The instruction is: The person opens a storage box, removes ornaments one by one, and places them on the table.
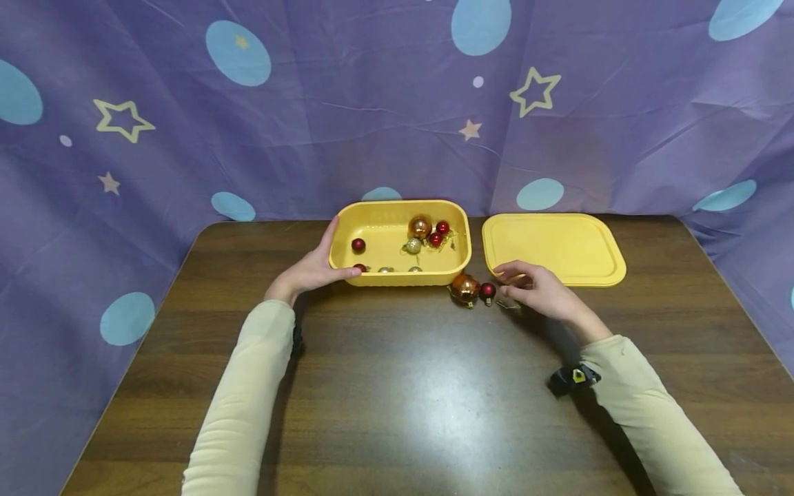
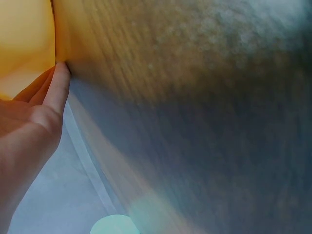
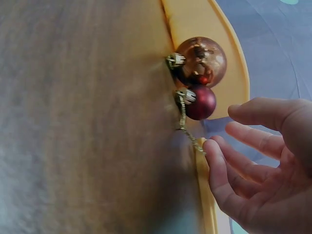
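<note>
My left hand (image 1: 309, 271) holds the left end of a yellow plastic container (image 1: 397, 279), thumb along the front and fingers on the side wall. Inside lie small dark red baubles (image 1: 358, 245), shiny red baubles (image 1: 442, 227), a copper bauble (image 1: 420, 226) and pale gold baubles (image 1: 413, 246). On the table by the container's front right corner sit another copper bauble (image 1: 465, 288) and a dark red bauble (image 1: 488, 291) with a gold cord (image 3: 183, 114). My right hand (image 1: 538, 291) hovers just right of them, fingers loosely bent and apart, one fingertip right at the cord's end.
A yellow lid (image 1: 558, 248) lies flat to the container's right, partly behind my right hand. The brown wooden table (image 1: 397, 399) ends at the back against a purple curtain (image 1: 397, 103) with stars and blue spots.
</note>
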